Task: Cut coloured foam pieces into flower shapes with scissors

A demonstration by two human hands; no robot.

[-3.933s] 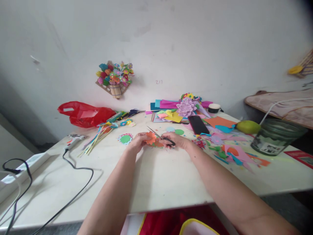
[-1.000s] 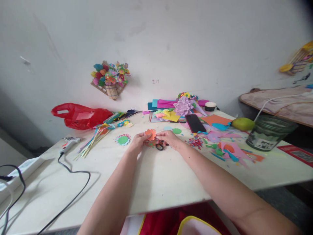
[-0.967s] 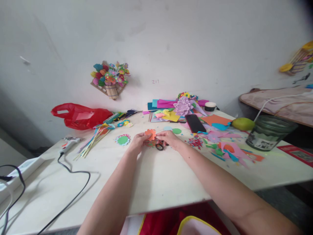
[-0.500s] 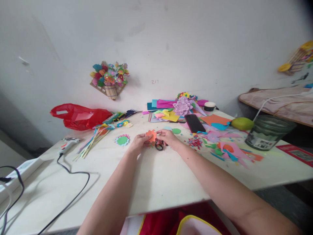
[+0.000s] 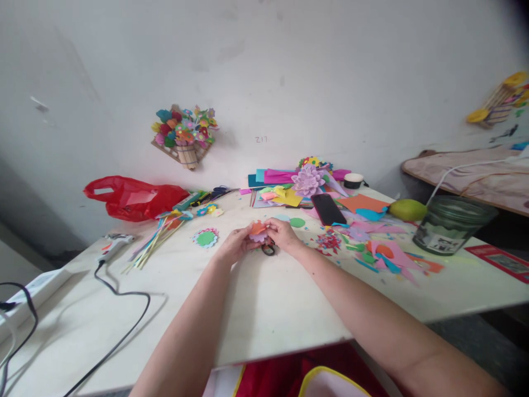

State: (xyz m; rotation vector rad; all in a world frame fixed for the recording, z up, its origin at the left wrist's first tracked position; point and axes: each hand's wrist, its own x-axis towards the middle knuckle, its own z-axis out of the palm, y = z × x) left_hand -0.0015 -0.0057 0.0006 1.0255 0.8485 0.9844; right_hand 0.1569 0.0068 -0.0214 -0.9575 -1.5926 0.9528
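Over the middle of the table, my left hand [image 5: 237, 245] is closed on a scalloped orange flower cutout [image 5: 258, 227]. Below it, between my hands, a lilac scalloped piece [image 5: 259, 237] shows. The fingertips of my right hand [image 5: 281, 234] pinch the orange cutout's right edge. Under the right fingers is a black scissor handle [image 5: 268, 250]; whether it hangs from the hand or lies on the table is unclear. To the left lies a layered flower [image 5: 206, 238] with a green centre. Just beyond my right hand is a green paper disc [image 5: 296, 222].
Coloured scraps [image 5: 384, 253] and a dark phone [image 5: 328, 209] lie on the right, near a green glass jar [image 5: 450, 226]. A glue gun [image 5: 115, 247] with its cord, thin sticks [image 5: 155, 242] and a red bag [image 5: 136, 196] are on the left.
The orange cutout has tilted between my fingers, and the lilac piece beneath it has come into view. My hands stay in nearly the same place.
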